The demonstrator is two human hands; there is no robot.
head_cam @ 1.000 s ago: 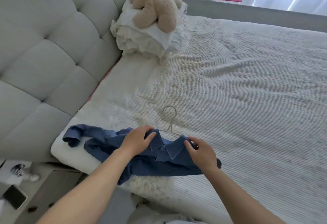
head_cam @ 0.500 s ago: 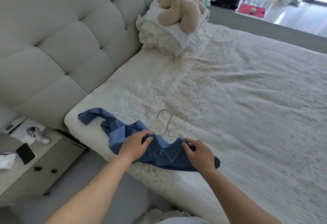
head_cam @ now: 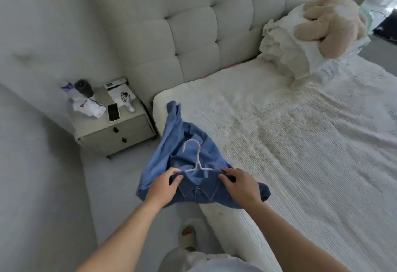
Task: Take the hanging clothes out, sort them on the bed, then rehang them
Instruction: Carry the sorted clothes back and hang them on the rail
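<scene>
Left hand [head_cam: 162,187] & right hand [head_cam: 240,185] each grip the blue denim shirt [head_cam: 184,160] at its shoulders (white hanger [head_cam: 196,157] inside), held over bed [head_cam: 300,142] edge.

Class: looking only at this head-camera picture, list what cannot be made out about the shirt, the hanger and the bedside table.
- Hanger: shoulders hidden inside the blue shirt, head view.
- Shirt's lower part: folded under itself.
- Items on the nightstand: too small and blurred to identify, except a phone.
- Person's body: cut off by the bottom edge.
</scene>
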